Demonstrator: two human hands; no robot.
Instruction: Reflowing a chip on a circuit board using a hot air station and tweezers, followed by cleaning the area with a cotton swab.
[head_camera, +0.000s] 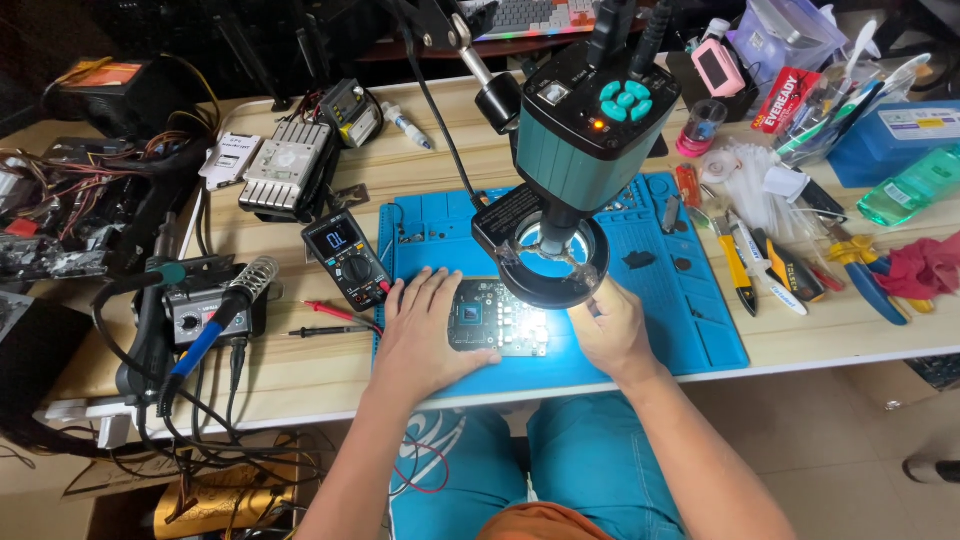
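A dark green circuit board (497, 320) lies on the blue work mat (700, 320), lit from above by the ring light (553, 262) of a teal microscope camera (590, 120). My left hand (425, 335) rests flat on the mat with its fingers apart, touching the board's left edge. My right hand (612, 325) sits at the board's right edge with fingers curled; whether it holds a small tool is hidden.
A multimeter (345, 258) with red and black probes (335, 320) lies left of the mat. A soldering station (205, 310) and cables crowd the far left. Pliers, cutters and screwdrivers (790, 270) lie right of the mat. Boxes and bottles stand at the back right.
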